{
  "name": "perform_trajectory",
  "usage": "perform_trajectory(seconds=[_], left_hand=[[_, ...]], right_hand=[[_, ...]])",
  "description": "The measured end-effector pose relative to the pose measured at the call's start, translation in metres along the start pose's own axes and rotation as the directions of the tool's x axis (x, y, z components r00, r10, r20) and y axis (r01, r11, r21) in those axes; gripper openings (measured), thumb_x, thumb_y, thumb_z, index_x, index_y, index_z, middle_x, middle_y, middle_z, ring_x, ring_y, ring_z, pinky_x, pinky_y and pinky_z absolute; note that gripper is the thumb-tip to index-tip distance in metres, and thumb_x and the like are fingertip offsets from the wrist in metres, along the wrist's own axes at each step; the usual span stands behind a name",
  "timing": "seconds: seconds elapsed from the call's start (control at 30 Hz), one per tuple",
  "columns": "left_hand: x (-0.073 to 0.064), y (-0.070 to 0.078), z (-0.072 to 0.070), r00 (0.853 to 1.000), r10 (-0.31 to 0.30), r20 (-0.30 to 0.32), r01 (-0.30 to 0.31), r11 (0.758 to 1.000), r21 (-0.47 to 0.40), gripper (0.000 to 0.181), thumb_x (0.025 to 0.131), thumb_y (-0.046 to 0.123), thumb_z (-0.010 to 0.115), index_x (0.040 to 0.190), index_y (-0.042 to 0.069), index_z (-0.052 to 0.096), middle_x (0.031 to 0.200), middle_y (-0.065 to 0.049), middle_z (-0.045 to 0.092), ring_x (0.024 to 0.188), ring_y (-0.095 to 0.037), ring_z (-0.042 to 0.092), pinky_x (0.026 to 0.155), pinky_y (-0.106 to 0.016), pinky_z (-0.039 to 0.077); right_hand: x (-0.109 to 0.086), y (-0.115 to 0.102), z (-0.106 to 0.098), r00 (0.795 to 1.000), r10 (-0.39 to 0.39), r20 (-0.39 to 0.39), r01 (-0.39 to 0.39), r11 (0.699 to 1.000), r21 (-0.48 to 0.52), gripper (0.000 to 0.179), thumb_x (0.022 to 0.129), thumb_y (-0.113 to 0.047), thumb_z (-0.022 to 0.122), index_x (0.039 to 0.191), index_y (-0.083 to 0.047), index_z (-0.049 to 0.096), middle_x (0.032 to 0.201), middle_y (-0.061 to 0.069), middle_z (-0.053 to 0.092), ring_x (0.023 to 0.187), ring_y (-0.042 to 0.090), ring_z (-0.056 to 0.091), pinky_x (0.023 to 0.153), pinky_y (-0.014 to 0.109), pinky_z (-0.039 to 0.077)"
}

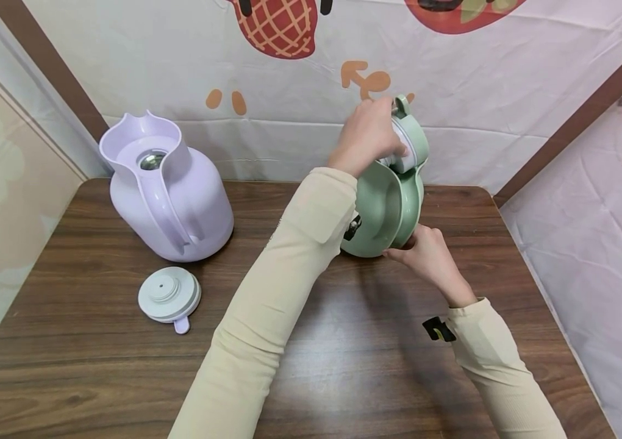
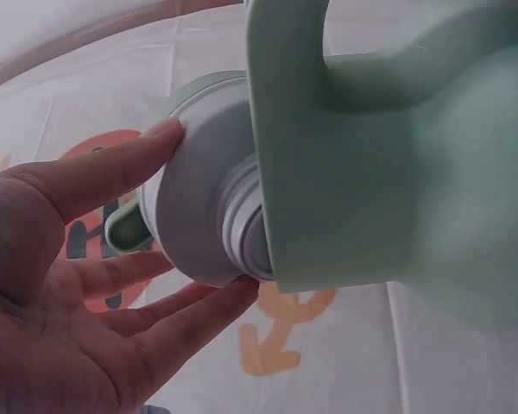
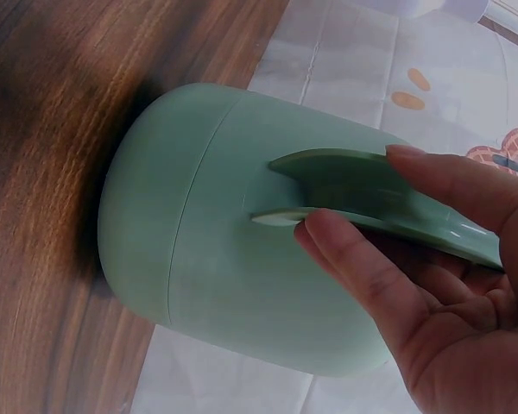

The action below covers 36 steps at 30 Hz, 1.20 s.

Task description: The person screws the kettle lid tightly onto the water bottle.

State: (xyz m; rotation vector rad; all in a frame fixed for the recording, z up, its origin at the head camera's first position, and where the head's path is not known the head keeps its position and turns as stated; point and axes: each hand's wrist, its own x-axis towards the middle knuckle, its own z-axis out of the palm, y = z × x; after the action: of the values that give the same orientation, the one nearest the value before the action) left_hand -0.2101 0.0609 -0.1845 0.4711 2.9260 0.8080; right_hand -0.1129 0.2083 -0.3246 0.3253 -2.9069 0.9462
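A green thermos jug [image 1: 371,210] stands at the back right of the wooden table. My left hand [image 1: 367,135] pinches its round lid [image 2: 209,177] by the rim, thumb on one side and fingers on the other. The lid is tilted at the jug's mouth, its pale threaded plug partly hidden behind the green wall in the left wrist view. My right hand [image 1: 426,256] grips the jug's handle [image 3: 363,185] near its lower end, thumb and fingers on either side.
At the back left stands a lilac thermos jug [image 1: 196,201] with its mouth uncovered. Its light grey lid [image 1: 169,296], with a lilac tab, lies upside down in front of it on the table [image 1: 311,378]. A printed cloth [image 1: 283,140] hangs behind the table.
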Motion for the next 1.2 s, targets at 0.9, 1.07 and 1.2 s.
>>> perform_trajectory(seconds=[0.9, 1.07, 1.2], left_hand=[[0.006, 0.005, -0.013, 0.996, 0.055, -0.07, -0.057, 0.998, -0.017, 0.039, 0.089, 0.017, 0.052, 0.128, 0.023, 0.051, 0.126, 0.007, 0.052, 0.11, -0.013, 0.047, 0.087, -0.024, 0.037], [0.005, 0.003, -0.012, 0.995, 0.051, -0.089, -0.055, 0.998, -0.037, 0.035, 0.089, 0.013, 0.05, 0.123, 0.02, 0.054, 0.12, 0.005, 0.055, 0.104, -0.014, 0.048, 0.083, -0.024, 0.038], [0.002, 0.001, -0.01, 0.992, 0.043, -0.115, -0.049, 0.997, -0.056, 0.029, 0.089, 0.009, 0.048, 0.116, 0.017, 0.055, 0.114, 0.005, 0.057, 0.099, -0.015, 0.049, 0.08, -0.025, 0.038]], right_hand=[[0.0, 0.0, -0.001, 1.0, 0.001, 0.02, -0.001, 1.0, 0.004, 0.02, 0.072, -0.013, 0.075, 0.083, -0.002, 0.062, 0.069, 0.007, 0.062, 0.06, 0.017, 0.057, 0.056, 0.033, 0.044], [0.0, 0.0, 0.0, 1.0, 0.011, 0.021, -0.011, 1.0, 0.009, 0.021, 0.073, -0.012, 0.075, 0.085, -0.001, 0.063, 0.071, 0.008, 0.063, 0.061, 0.018, 0.058, 0.056, 0.033, 0.044], [0.0, -0.001, 0.0, 1.0, 0.014, 0.017, -0.014, 1.0, 0.012, 0.022, 0.072, -0.012, 0.075, 0.086, -0.001, 0.063, 0.072, 0.01, 0.063, 0.061, 0.019, 0.058, 0.057, 0.033, 0.045]])
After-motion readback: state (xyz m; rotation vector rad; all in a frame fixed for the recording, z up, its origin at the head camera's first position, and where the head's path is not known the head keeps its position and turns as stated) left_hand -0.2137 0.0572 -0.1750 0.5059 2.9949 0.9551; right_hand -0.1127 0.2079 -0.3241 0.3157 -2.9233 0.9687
